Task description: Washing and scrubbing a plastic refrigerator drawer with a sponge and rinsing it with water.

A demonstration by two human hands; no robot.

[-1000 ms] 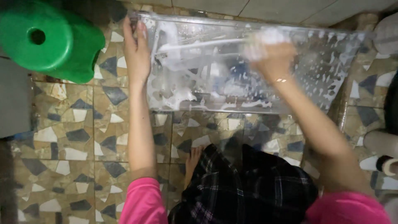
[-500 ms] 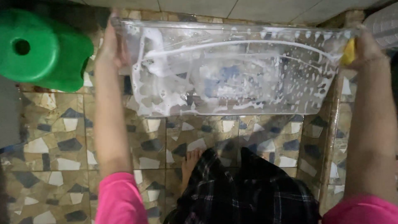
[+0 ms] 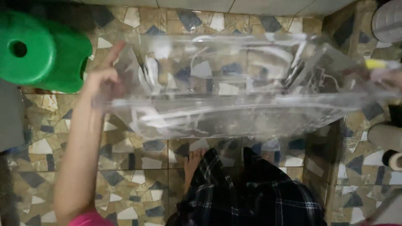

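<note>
A large clear plastic tray (image 3: 234, 113), streaked with white soap foam, hangs blurred and tilted above the mosaic floor. My left hand (image 3: 104, 79) grips its left end, with one finger pointing up. At the tray's right end my right hand (image 3: 387, 75) is blurred and partly cut off by the frame edge; it holds that end together with a yellow sponge (image 3: 374, 63).
A green plastic stool (image 3: 42, 50) lies at the upper left. My bare foot (image 3: 193, 161) and plaid skirt (image 3: 251, 192) are below the tray. A pale ribbed container (image 3: 387, 19) sits top right, and a white fixture (image 3: 383, 136) is at the right edge.
The tray stood upright against the wall while my right hand scrubbed it. Both hands then took its ends, and now it is lifted and tipping toward me.
</note>
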